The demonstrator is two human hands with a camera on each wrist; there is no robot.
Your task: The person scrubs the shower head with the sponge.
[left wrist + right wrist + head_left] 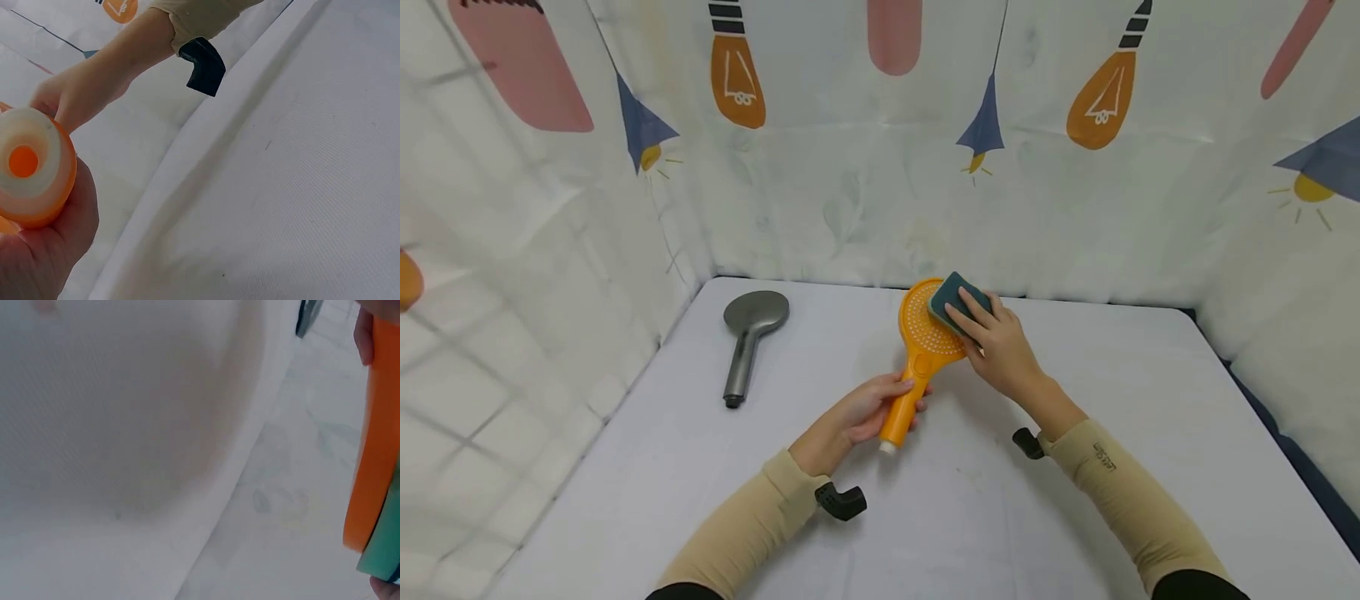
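Note:
My left hand point(872, 408) grips the handle of an orange shower head point(917, 350), its round nozzle face turned up and tilted away from me. In the left wrist view the pale hollow handle end point(47, 150) points at the camera. My right hand point(1003, 346) holds a dark green sponge point(958, 304) against the right side of the nozzle face, fingers spread over its back. The right wrist view shows the sponge's lighter green layer point(381, 540) lying along the orange head point(375, 456). Part of the nozzle face is hidden under the sponge.
A grey shower head point(748, 333) lies on the white table point(625, 500) to the left, handle toward me. Printed cloth walls point(850, 192) stand behind and at both sides. Black wrist mounts point(841, 502) stick out from both sleeves.

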